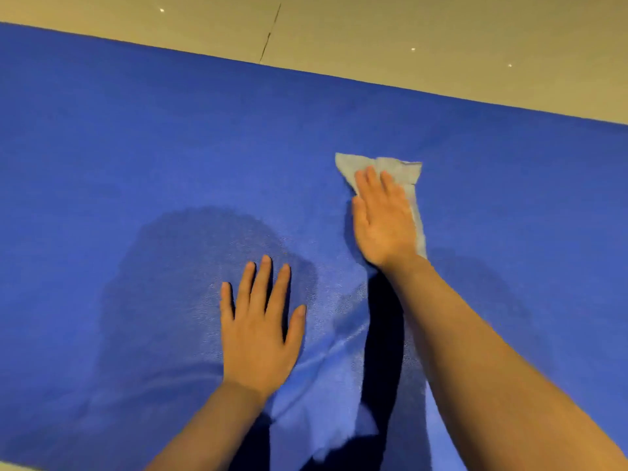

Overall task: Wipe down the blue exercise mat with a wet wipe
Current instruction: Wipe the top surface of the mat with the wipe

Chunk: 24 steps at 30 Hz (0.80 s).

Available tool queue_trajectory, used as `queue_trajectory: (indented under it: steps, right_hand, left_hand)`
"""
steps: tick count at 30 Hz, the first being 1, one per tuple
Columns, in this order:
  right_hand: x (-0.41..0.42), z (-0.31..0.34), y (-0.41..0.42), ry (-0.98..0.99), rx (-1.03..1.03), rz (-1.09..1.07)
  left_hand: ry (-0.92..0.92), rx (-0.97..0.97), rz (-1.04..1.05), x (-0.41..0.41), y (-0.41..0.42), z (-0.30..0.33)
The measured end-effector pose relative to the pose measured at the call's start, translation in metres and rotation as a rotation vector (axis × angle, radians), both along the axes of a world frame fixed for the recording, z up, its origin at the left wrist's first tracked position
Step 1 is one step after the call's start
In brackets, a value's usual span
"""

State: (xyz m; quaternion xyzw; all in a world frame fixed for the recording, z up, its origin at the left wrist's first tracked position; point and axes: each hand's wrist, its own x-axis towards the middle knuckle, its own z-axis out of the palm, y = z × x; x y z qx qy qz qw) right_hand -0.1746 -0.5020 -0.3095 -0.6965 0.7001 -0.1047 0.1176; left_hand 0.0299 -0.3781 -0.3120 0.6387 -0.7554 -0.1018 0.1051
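Note:
The blue exercise mat [136, 130] fills most of the view, its far edge running diagonally from upper left to right. My right hand [382, 219] lies flat with straight fingers on a pale grey wet wipe [401, 169], pressing it onto the mat right of centre. The wipe sticks out beyond the fingertips and along the right side of the hand. My left hand [260, 328] rests flat on the mat nearer to me, fingers spread, holding nothing. A shiny damp patch shows on the mat around the left hand.
Beige tiled floor [373, 32] lies beyond the mat's far edge, with a dark grout line and small light reflections. My head and arms cast shadows over the near part of the mat.

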Motion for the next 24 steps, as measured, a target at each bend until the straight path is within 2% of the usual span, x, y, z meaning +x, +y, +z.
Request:
queue_trajectory:
  steps: [4,6,7,9,11,16,18,21,24]
  right_hand:
    - [0.137,0.012,0.016,-0.117,0.087,0.34]
    - [0.166,0.007,0.034,-0.078,0.09,0.488]
    - [0.164,0.004,0.041,-0.07,0.054,0.489]
    - [0.134,-0.001,0.045,-0.098,-0.001,0.346]
    - [0.077,-0.004,0.041,0.01,0.065,0.162]
    - [-0.091,0.007,0.082,0.108,0.15,-0.493]
    - [-0.124,0.009,0.11,0.114,0.121,-0.667]
    - [-0.105,0.004,0.113,0.098,0.122,-0.737]
    - [-0.036,-0.002,0.095,0.128,0.079,-0.587]
  left_hand:
    - [-0.059,0.0,-0.044,0.048,0.062,0.003]
    - [-0.115,-0.001,-0.021,0.068,0.071,0.003]
    - [-0.135,0.002,-0.006,0.072,0.07,0.001]
    - [-0.127,0.012,0.018,0.071,0.069,0.001]
    - [-0.1,0.005,0.022,0.069,0.07,0.001]
    - [-0.058,-0.035,0.03,0.069,0.071,0.001]
    - [-0.059,-0.044,0.027,0.067,0.071,0.001]
    - [-0.07,-0.06,0.024,0.067,0.071,0.0]
    - [-0.05,-0.051,0.027,0.066,0.074,0.001]
